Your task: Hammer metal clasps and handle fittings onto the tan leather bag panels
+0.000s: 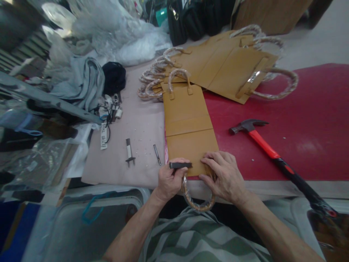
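Striped shirt (201,236), left hand (169,181) gripping dark tool (177,165), right hand (227,178) half-spread, tan panel (191,142) beneath both

The person's left hand (170,181) is gripping a short dark tool (178,165) over a tan panel (191,142), while the right hand (225,176) is touching it near the plastic-wrapped handle (200,208). A claw hammer (280,164) (bright red, partly black) is lying rightward, its head resting on a red mat (313,116).
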Motion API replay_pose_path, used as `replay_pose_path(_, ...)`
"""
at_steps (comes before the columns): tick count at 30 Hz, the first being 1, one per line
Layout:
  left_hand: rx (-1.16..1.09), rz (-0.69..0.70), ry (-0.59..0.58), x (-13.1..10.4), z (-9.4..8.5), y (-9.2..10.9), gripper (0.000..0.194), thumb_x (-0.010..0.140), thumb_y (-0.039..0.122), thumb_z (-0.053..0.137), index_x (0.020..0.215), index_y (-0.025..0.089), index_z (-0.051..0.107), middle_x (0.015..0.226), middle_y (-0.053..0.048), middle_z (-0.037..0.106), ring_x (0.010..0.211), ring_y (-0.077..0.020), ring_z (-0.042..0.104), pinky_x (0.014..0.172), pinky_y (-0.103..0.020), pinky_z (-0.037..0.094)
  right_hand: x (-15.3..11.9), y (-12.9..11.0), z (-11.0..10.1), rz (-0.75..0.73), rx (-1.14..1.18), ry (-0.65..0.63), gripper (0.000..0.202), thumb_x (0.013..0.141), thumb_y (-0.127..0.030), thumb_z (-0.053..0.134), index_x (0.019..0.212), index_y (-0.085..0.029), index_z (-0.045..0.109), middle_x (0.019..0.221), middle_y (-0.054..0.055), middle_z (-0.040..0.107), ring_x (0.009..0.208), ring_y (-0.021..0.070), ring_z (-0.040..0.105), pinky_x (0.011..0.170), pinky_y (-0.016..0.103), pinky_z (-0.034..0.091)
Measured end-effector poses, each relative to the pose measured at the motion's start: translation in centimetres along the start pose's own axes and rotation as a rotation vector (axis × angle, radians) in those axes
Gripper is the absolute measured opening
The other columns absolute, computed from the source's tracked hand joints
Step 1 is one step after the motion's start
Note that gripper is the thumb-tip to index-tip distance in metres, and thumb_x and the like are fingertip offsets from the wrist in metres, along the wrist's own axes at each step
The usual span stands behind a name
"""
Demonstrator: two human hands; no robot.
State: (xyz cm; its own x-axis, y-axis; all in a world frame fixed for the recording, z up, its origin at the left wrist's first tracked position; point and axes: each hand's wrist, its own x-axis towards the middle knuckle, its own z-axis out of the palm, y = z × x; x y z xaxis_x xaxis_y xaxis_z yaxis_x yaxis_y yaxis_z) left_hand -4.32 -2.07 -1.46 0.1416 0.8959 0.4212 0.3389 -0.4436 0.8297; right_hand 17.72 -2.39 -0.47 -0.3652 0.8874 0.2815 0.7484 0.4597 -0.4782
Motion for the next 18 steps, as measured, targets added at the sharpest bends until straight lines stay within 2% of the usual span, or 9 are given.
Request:
replay_pose_path(14,-0.014,-0.040,-0.010,0.29,0.15,0.03,0.010,0.094,0.015,0.061,0.101,0.017,0.068,0.097,-0.007,0.076,0.094,-0.0178,0.074,0.088,-0.032,0.061,0.00,-0.05,-0.16,-0.040,-0.007,0.018,0.035,0.086,-0.037,0.070,0.113,-0.018,0.060,0.116,0.011,0.063,0.105,0.0302,0.052,0.090,0.045,0.038)
replay_pose_path(18,-0.005,-0.006,-0.024,0.32,0.05,0.04,0.011,0.093,0.014,0.061,0.102,0.016,0.068,0.097,-0.008,0.076,0.094,-0.0177,0.074,0.088,-0.031,0.061,0.00,0.00,-0.06,-0.033,-0.006,0.016,0.035,0.086,-0.038,0.070,0.113,-0.018,0.061,0.116,0.011,0.063,0.106,0.0302,0.053,0.091,0.046,0.038)
